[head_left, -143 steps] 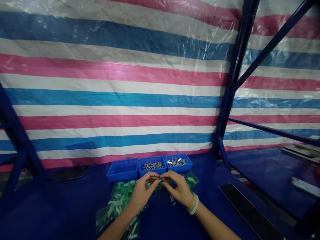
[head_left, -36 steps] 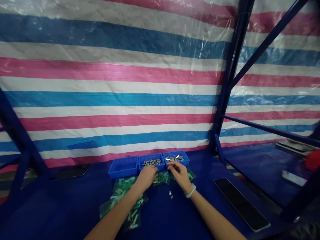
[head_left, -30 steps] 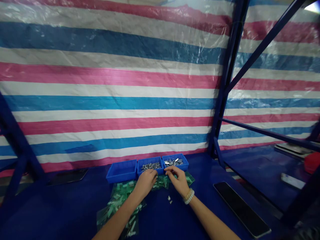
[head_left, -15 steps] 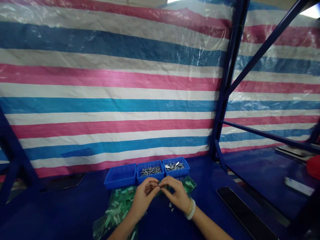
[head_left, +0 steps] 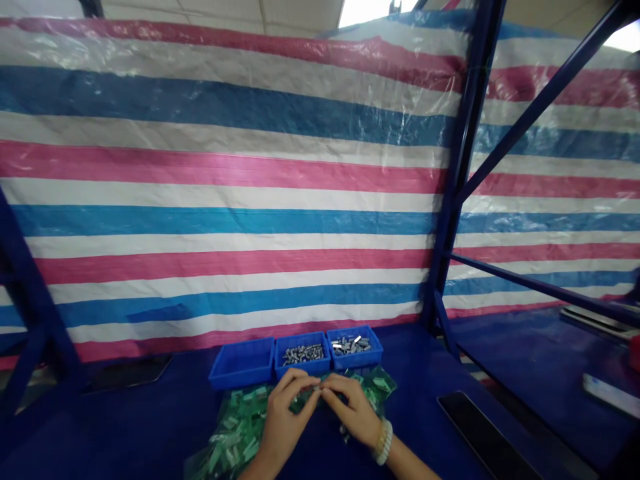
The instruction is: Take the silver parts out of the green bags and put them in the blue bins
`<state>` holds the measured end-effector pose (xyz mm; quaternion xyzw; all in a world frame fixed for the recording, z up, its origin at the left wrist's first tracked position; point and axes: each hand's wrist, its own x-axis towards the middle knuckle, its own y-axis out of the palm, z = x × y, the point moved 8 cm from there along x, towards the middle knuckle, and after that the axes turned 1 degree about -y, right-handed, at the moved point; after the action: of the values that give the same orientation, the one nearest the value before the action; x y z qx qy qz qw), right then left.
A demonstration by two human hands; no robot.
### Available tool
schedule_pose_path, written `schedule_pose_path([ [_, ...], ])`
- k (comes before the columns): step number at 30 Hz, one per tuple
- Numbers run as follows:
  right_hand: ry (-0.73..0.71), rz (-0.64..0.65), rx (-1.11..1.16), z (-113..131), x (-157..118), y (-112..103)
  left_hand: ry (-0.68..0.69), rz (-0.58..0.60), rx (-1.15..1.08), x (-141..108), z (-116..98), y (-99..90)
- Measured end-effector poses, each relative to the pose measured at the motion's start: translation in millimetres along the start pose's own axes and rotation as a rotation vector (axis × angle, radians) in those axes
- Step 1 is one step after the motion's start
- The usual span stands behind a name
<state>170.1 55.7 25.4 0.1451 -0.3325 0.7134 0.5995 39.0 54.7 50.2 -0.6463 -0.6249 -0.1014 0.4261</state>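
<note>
Striped plastic sheeting (head_left: 225,167) is hung behind a blue bench (head_left: 400,413), its span interrupted by a blue metal post (head_left: 453,213) at right and a blue frame (head_left: 35,320) at left. Near the sheeting's lower edge, three blue trays are lined up side by side: the left tray (head_left: 243,381), the middle tray (head_left: 304,367), holding small metal parts (head_left: 305,354), and the right tray (head_left: 356,361), holding short metal pieces (head_left: 353,345).

In front of the trays, the left hand (head_left: 286,417) and the right hand (head_left: 356,408) are brought together, fingertips nearly closed, and a small piece (head_left: 318,387) is pinched between them, too tiny to be identified. Green-tinted bags (head_left: 237,427) of parts are spread beside and behind the hands, near the front rims of the trays. Loose metal bits (head_left: 345,432) are seen just beside the right hand, above a pale beaded bracelet (head_left: 384,443).

A strip of blue surface is left between the bracelet and a black phone (head_left: 483,430), which is cut off by the lower frame edge. Farther right, past a gap, a second blue surface (head_left: 540,360) is partly shown, with a white object (head_left: 613,395) laid on it.
</note>
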Motion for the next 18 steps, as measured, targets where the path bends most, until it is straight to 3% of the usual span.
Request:
schedule_pose_path([
  [3,0.051,-0.111,0.016,-9.9,1.6,-15.9,0.081,-0.063,0.143,31.5,6.7,-14.5],
  [7,0.107,-0.239,-0.010,-25.5,1.7,-36.7,0.091,0.012,0.312,58.1,23.0,-10.9],
  [9,0.115,-0.285,-0.036,-30.3,1.2,-43.9,0.072,0.164,0.337,46.8,23.2,6.7],
  [12,0.103,-0.331,-0.079,-31.9,0.4,-50.2,0.091,0.537,0.264,2.0,9.1,48.6],
  [13,0.093,-0.336,-0.095,-31.2,0.3,-50.8,0.083,0.601,0.246,-12.0,4.8,58.0],
  [15,0.068,-0.328,-0.124,-28.7,0.0,-49.6,0.064,0.652,0.226,-30.8,-0.3,70.8],
  [18,0.040,-0.304,-0.148,-25.8,-0.6,-45.6,0.043,0.650,0.211,-37.8,1.1,80.4],
])
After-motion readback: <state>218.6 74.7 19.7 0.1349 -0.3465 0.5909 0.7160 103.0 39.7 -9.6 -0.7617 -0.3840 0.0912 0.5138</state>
